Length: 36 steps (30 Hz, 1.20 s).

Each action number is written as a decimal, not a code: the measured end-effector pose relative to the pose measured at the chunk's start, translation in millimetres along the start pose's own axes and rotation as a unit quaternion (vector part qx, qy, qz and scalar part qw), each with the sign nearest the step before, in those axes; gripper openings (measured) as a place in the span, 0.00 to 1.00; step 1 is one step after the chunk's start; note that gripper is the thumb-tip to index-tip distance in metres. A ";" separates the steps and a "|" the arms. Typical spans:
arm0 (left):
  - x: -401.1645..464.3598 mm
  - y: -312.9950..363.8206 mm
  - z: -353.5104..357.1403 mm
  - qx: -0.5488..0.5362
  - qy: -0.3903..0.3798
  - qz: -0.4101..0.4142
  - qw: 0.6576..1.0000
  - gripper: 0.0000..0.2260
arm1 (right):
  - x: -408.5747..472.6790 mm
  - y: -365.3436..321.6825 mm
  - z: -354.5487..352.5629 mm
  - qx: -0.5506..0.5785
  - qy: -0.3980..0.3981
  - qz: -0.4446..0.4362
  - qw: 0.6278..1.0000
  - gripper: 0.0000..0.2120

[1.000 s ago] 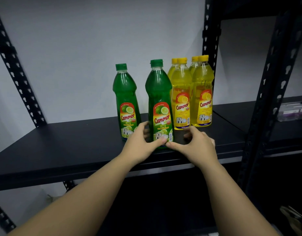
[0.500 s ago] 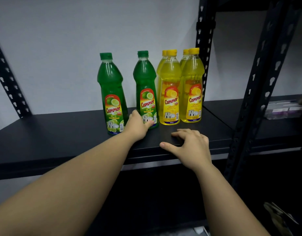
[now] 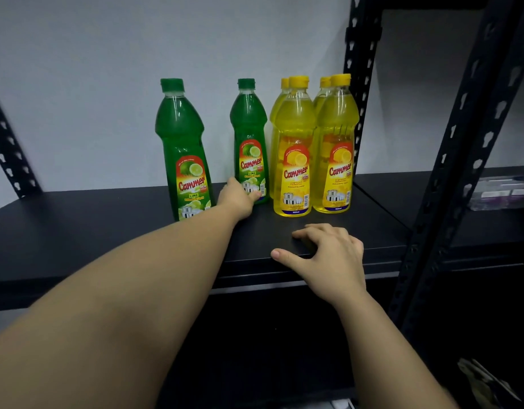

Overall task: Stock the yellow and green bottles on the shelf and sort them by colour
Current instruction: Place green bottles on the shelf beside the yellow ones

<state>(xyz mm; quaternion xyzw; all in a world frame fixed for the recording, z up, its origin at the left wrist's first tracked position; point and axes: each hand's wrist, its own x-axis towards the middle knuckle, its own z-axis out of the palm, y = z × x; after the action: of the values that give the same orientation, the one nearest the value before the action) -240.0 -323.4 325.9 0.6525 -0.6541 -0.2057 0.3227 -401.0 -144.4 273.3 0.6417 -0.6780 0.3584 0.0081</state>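
The left hand [image 3: 238, 199] grasps the base of the rear green bottle [image 3: 249, 137], just left of the yellow bottles [image 3: 314, 149]. The right hand [image 3: 328, 258] rests on the shelf [image 3: 107, 231] edge, fingers loosely curled, holding nothing.

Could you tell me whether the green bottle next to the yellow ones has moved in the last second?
Yes. The left hand pushed that green bottle back from the shelf's front edge, level with the yellow bottles.

Materials and finishes, shelf bay
Green bottles [image 3: 181, 149] and yellow bottles [image 3: 293, 149]: glossy clear plastic, glossy printed labels, ribbed plastic caps; shelf [image 3: 107, 228]: matt black board; perforated uprights [image 3: 358, 84]: black painted metal
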 end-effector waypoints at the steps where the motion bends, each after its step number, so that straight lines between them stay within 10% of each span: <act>1: 1.7 0.1 1.0 -0.001 -0.002 -0.003 1.000 0.27 | 0.2 -0.1 0.3 -0.001 0.001 -0.001 1.000 0.35; 13: -55.5 -20.7 -12.1 0.103 -0.030 0.109 0.988 0.33 | -1.3 -1.3 3.2 0.002 0.019 -0.004 1.000 0.34; 19: -119.0 -69.3 -74.4 0.042 0.003 0.143 0.989 0.08 | -3.9 -4.3 1.6 0.000 0.013 0.001 1.000 0.34; 23: -105.5 -96.8 -100.7 -0.047 0.087 0.049 0.994 0.24 | -6.3 -7.5 1.4 -0.006 0.015 0.007 1.000 0.33; 28: -77.3 -97.6 -111.1 -0.206 -0.019 0.005 0.978 0.51 | -5.5 -8.6 0.4 -0.006 0.010 0.012 1.000 0.33; 36: -67.4 -92.3 -100.3 -0.229 -0.039 0.038 0.972 0.40 | 2.4 -15.3 -2.6 0.012 0.003 0.047 0.999 0.32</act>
<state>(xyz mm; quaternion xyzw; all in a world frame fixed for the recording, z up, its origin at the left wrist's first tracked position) -108.2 -247.6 322.7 0.5270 -0.6263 -0.3630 0.4452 -389.2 -143.9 283.7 0.6081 -0.7032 0.3682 -0.0143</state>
